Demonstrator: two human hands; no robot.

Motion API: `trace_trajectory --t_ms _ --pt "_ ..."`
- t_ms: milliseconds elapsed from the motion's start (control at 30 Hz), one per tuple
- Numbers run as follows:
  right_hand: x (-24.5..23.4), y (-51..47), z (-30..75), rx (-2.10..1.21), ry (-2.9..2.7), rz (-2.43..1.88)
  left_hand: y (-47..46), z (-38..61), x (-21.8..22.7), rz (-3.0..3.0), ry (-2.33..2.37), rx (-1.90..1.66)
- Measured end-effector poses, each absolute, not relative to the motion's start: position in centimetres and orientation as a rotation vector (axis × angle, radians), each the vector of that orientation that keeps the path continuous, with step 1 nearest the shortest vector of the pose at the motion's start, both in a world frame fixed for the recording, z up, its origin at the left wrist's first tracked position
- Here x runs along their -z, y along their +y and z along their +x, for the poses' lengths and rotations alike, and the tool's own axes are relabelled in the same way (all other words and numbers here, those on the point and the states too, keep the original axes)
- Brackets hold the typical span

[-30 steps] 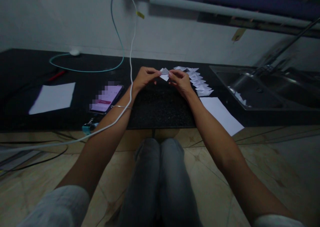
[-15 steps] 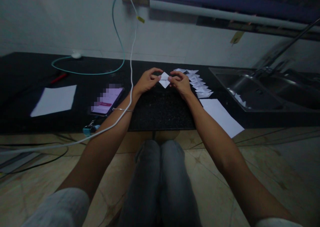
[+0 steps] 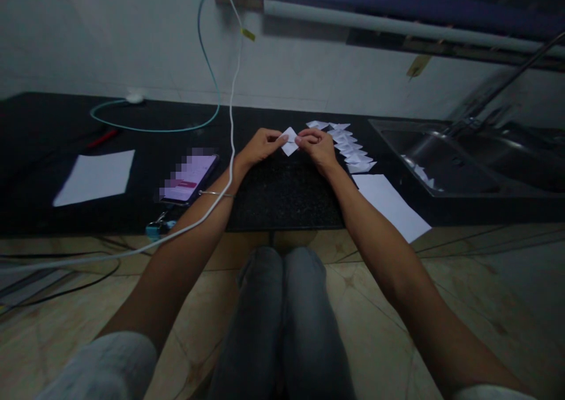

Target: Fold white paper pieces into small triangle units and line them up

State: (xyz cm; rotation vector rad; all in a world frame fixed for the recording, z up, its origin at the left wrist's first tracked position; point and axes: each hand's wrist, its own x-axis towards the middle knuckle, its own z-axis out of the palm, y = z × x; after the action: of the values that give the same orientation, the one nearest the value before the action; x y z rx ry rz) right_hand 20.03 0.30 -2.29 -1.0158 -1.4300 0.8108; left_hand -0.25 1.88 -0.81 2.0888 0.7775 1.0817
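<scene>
A small folded white paper piece is pinched between both hands above the black counter. My left hand grips its left corner with closed fingers. On the other side my right hand holds the right corner, fingers curled. Just right of my right hand lies a row of several folded white paper pieces. A flat white sheet lies near the counter's front edge, under my right forearm's side.
A phone with a lit screen lies left of my left arm. Another white sheet sits far left. A white cable and a green cable cross the counter. A steel sink is at right.
The paper piece has been turned and flattened into a diamond shape between my fingers. Both hands moved slightly down and closer together.
</scene>
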Motion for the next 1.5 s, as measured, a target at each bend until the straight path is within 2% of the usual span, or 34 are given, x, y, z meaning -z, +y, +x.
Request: trace_trajectory --t_ms 600,1000,1500 --pt "3.1 0.6 19.9 -0.895 -1.466 -1.046 2.2 -0.6 1.0 2.063 0.833 -1.109" --pt "2.0 -0.3 19.6 -1.015 -1.317 -0.978 1.1 -0.3 -0.3 1.650 0.856 -1.059" --pt "3.1 0.9 20.3 -0.982 -1.294 -0.963 1.1 -0.4 0.1 1.691 0.847 -1.124"
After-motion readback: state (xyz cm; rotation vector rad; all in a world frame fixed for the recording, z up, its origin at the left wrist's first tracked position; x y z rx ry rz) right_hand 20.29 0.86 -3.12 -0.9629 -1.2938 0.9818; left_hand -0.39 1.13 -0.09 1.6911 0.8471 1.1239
